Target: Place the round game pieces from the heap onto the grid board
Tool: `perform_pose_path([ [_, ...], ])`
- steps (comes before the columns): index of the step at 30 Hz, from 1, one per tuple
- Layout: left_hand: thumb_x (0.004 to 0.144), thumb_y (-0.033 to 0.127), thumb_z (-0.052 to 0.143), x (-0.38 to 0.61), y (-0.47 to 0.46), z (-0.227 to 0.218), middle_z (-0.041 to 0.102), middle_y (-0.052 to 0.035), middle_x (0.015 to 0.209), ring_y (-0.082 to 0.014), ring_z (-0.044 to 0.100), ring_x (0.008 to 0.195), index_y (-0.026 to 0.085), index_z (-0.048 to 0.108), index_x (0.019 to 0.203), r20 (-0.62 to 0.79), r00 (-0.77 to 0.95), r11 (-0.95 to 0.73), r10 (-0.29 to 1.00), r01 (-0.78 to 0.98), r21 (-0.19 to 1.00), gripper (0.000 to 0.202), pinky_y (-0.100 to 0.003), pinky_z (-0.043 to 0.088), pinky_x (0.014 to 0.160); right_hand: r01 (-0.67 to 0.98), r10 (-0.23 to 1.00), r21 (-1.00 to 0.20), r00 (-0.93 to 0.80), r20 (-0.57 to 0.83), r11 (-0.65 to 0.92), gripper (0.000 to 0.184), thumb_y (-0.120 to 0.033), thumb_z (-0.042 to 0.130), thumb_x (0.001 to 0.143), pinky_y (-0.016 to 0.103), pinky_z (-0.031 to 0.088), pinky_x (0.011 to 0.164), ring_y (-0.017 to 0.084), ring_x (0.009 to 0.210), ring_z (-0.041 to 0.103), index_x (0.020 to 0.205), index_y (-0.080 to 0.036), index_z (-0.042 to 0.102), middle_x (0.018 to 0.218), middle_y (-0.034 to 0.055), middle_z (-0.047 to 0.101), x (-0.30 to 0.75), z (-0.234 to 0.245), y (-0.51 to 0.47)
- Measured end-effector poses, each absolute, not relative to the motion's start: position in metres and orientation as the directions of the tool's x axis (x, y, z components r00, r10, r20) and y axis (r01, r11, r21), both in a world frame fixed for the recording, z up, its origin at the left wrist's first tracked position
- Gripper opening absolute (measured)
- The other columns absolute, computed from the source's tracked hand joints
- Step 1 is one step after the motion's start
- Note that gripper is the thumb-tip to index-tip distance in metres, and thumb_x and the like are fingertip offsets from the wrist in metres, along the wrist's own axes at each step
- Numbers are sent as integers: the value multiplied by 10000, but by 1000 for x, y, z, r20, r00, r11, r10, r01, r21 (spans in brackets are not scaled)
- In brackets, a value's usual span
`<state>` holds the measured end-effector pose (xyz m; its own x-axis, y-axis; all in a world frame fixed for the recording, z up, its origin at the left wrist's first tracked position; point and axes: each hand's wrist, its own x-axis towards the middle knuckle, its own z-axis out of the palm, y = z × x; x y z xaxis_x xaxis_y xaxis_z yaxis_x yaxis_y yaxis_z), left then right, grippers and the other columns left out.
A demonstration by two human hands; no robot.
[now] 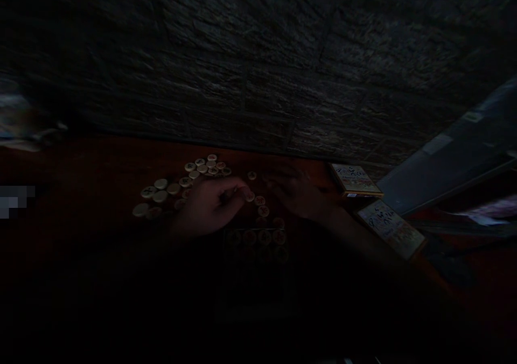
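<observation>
Fingers (242,183) of the left hand (208,205) curl inward, their tips at one small round piece (251,197); from where I stand, I can't tell whether they pinch it or merely touch it. To the right, the right hand (297,191) hangs low over the table (121,170), its fingers loosely spread and badly blurred, with nothing visible in them. Two pieces (259,200) lie between the hands, and a lone piece (252,175) sits farther off. Nearer, rows of pieces (264,238) show dimly by the pale edge of a dark tray or box (258,229).

What worries me is the gloom: the marks are hard to read, so a wrong piece could easily be picked. A poor grip could tip a disc onto its rim and let it roll. The left wrist might also scatter the loose cluster (160,196) beside it.

As for room, a stone wall (242,57) shuts off the far side. Two printed boxes, one far (355,180) and one near (391,228), crowd the right forearm, which could nudge the nearer one. Tabletop stretches away left past the cluster; its near edge is lost in darkness.
</observation>
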<state>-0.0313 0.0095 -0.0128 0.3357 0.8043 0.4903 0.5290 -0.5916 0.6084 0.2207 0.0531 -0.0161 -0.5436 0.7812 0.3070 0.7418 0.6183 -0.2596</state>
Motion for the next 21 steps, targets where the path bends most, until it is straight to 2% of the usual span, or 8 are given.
perform_pose_path([
  [4, 965, 248, 585, -31, 9, -12, 774, 7, 740, -122, 651, 590, 195, 773, 875, 506, 348, -613, 789, 504, 608, 215, -233, 444, 548, 714, 741, -220, -595, 311, 665, 255, -326, 609, 1042, 518, 481, 1103, 304, 1247, 679, 1181, -256, 811, 1269, 89, 783, 223, -8, 45],
  [9, 950, 228, 581, -30, 10, -11, 696, 31, 631, -102, 586, 527, 181, 765, 850, 513, 350, -619, 784, 505, 602, 215, -217, 402, 515, 689, 707, -191, -628, 325, 699, 160, -216, 699, 970, 471, 539, 1039, 306, 1188, 726, 1041, -244, 840, 1120, 97, 820, 225, -11, 42],
  [13, 949, 211, 577, -30, 10, -11, 684, 36, 618, -98, 575, 517, 180, 760, 850, 525, 360, -635, 772, 487, 600, 210, -214, 386, 504, 688, 697, -180, -617, 365, 703, 160, -151, 681, 959, 461, 576, 979, 303, 1082, 761, 1043, -199, 809, 1096, 113, 816, 221, -14, 39],
  [17, 954, 187, 595, -28, 8, -10, 742, 16, 702, -107, 637, 597, 175, 755, 859, 548, 354, -651, 758, 458, 605, 186, -225, 439, 575, 705, 693, -197, -534, 484, 681, 222, -213, 664, 964, 496, 599, 913, 333, 1039, 760, 1165, -155, 739, 1134, 161, 795, 220, -12, 31],
  [21, 966, 195, 626, -19, 4, -7, 777, -13, 791, -119, 695, 718, 165, 734, 870, 545, 221, -588, 809, 321, 743, 148, -228, 493, 670, 629, 649, -300, -447, 616, 718, 317, -248, 716, 930, 347, 633, 769, 251, 953, 787, 1242, -213, 675, 1122, 87, 803, 217, -9, 16],
])
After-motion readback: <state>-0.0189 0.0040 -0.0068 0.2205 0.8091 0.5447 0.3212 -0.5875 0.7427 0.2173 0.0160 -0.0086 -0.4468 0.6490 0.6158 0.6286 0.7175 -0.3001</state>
